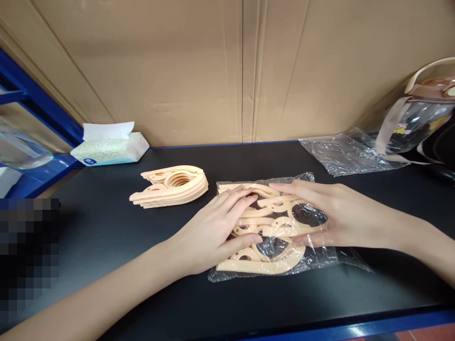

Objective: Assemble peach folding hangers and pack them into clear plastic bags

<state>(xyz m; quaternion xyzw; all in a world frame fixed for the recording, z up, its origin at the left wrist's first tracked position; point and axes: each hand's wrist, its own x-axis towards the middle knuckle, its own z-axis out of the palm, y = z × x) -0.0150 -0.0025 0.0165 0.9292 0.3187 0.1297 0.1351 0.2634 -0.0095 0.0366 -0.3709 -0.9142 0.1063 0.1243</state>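
Observation:
A clear plastic bag [329, 258] lies on the black table with several beige folding hangers [284, 227] inside, laid flat and partly overlapping. My left hand [222, 227] rests on the bag's left part, fingers stretched out and thumb apart. From the right, my right hand [330, 215] touches the bag, its thumb and fingers spread over the hangers' right side. Both hands are open and cover part of the contents. To the left of the bag stands a neat stack of the same beige hangers [177, 184], outside any wrapping.
A tissue pack [110, 149] sits at the back left beside a blue metal frame [46, 113]. Another clear bag [337, 149] lies at the back right, near a strapped water bottle [419, 118]. Cardboard [177, 71] stands behind the black table [159, 303].

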